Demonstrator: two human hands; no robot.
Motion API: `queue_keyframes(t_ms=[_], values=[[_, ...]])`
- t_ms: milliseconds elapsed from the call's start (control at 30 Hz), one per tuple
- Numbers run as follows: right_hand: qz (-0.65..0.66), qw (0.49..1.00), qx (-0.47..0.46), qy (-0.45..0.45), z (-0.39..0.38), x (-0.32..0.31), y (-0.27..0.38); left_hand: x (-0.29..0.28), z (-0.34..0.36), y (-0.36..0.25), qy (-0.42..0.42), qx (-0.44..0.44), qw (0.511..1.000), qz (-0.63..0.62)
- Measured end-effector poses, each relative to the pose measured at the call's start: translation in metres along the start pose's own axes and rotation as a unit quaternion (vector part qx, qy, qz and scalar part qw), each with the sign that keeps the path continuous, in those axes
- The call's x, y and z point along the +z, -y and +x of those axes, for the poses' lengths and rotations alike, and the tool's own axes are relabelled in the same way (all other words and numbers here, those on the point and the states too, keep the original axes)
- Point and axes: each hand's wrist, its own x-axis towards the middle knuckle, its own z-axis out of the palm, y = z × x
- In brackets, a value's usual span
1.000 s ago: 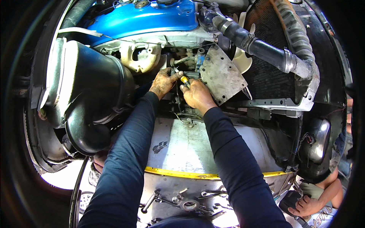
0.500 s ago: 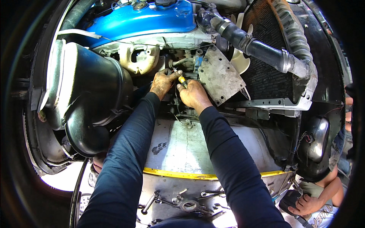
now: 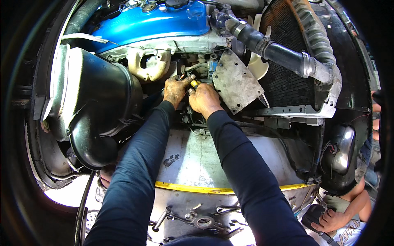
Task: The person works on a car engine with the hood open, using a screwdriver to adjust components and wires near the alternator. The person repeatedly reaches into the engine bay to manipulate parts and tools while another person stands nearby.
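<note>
So there's a yellow-handled tool (image 3: 194,83), looks like a screwdriver but only the handle end shows, sitting right down in the engine bay between the two hands, just under the blue valve cover (image 3: 152,22). The right hand (image 3: 204,98) has its grip closed around that handle, knuckles up, pretty grimy. The left hand (image 3: 176,88) is right beside it, touching or nearly so, fingers curled in on the small metal fittings (image 3: 197,67) behind the tool; can't tell whether that grip actually has hold of anything or is just pressing there, since the fingertips are hidden.

Just right of the hands there's a flat grey metal plate (image 3: 238,82), tilted. Above that a thick black hose (image 3: 275,49) runs off to the right, with a white fan (image 3: 256,61) and the dark radiator (image 3: 287,78) behind it. To the left sits a big black air duct housing (image 3: 94,102).

Both forearms are in dark blue sleeves (image 3: 143,164), lying over a dusty grey panel (image 3: 197,160) with a yellow edge. Below that, wrenches (image 3: 197,217) are scattered on the ground. Another person's hand (image 3: 328,219) shows at the lower right, well apart.
</note>
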Motion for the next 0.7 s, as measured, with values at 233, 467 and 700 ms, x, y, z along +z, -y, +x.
queue_keyframes(t_ms=[233, 467, 700], values=[[0.045, 0.998, 0.036, 0.011, 0.011, -0.007, 0.004, -0.010, 0.000, 0.009, 0.063, 0.000, 0.996, -0.069], [0.064, 0.997, 0.016, -0.027, 0.003, -0.006, 0.003, -0.047, -0.018, -0.006, -0.080, 0.335, 0.776, 0.529], [0.113, 0.993, -0.031, -0.003, -0.052, -0.016, -0.026, -0.048, -0.068, -0.014, -0.006, 0.086, 0.948, 0.308]])
